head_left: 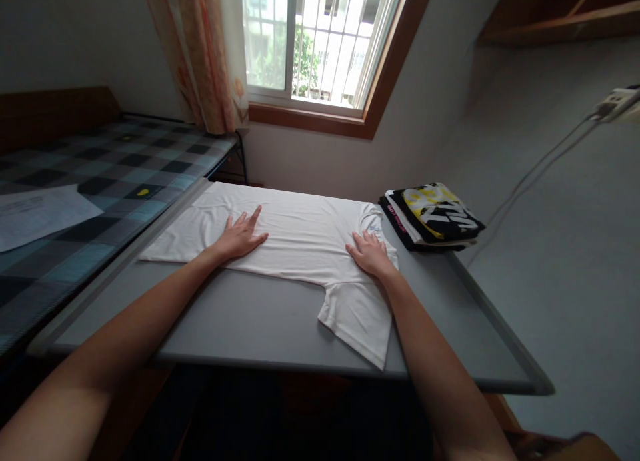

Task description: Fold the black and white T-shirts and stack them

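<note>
A white T-shirt [300, 238] lies sideways on the grey table [240, 321], its collar to the right and its hem to the left. One sleeve points toward the table's front edge; the other is not visible. My left hand [241, 236] rests flat on the shirt's lower body with the fingers spread. Near the collar, my right hand [369, 253] also lies on the cloth, fingers apart. Faint wrinkles run along the fabric between both hands.
Folded dark and white clothes [435, 214] are stacked at the table's back right. On the left stands a bed with a checked mattress [150, 158] and papers [45, 214]. A window and curtain [210, 54] are behind; a cable [540, 154] hangs along the right wall.
</note>
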The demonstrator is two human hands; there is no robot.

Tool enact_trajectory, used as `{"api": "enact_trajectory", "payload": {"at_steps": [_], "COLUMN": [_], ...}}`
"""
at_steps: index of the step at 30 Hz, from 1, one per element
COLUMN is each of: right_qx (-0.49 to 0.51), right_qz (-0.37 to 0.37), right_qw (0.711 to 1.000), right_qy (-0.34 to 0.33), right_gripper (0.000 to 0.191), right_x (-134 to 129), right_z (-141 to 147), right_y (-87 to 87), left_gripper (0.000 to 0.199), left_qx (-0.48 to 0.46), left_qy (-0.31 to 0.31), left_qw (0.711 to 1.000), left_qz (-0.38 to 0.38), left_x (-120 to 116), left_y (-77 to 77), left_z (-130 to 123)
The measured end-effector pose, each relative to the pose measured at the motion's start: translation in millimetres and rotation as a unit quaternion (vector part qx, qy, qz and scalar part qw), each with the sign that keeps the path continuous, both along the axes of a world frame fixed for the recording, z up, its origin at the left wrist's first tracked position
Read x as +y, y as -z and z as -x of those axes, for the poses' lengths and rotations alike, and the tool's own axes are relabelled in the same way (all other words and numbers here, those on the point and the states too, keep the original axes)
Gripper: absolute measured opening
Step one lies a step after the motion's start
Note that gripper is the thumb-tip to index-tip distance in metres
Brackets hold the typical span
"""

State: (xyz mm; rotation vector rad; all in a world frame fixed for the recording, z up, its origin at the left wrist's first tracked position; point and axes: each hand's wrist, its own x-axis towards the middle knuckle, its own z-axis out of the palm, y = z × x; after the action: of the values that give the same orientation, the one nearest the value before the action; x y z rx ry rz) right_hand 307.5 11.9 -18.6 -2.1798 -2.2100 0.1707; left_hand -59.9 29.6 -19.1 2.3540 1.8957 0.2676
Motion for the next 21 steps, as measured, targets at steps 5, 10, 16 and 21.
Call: {"api": "enact_trajectory", "payload": {"at_steps": [5,10,16,21], "right_qx": [0.005,0.013,0.021,0.062], "right_qz": [0.001,-0.005,-0.021,-0.068], "right_qw": [1.000,1.000,1.000,0.996], "right_qy": [0.000,0.000,-0.007,-0.004], "right_gripper": [0.062,0.061,0.060,0.057], "right_x": [-0.8,-1.4,-0.9,0.8], "right_z": [0.5,0.6,-1.6,-5.1], "right_y": [-1.0,-0.9,2.3,6.3], "left_gripper": [0.064,0.069,0.061,0.061], "left_qx": [0.046,0.037,0.056,0.059], "left_qy": [0.021,0.017,0.027,0.025], "left_qw": [0.999,0.999,0.998,0.998], "left_qz": [0.009,0.001,-0.004,-0.005], "left_x": [0.4,1.3,3.4,3.2], "left_y": [-0.4,1.3,4.1,3.2], "left_z": [-0.2,0.3,1.9,1.0]}}
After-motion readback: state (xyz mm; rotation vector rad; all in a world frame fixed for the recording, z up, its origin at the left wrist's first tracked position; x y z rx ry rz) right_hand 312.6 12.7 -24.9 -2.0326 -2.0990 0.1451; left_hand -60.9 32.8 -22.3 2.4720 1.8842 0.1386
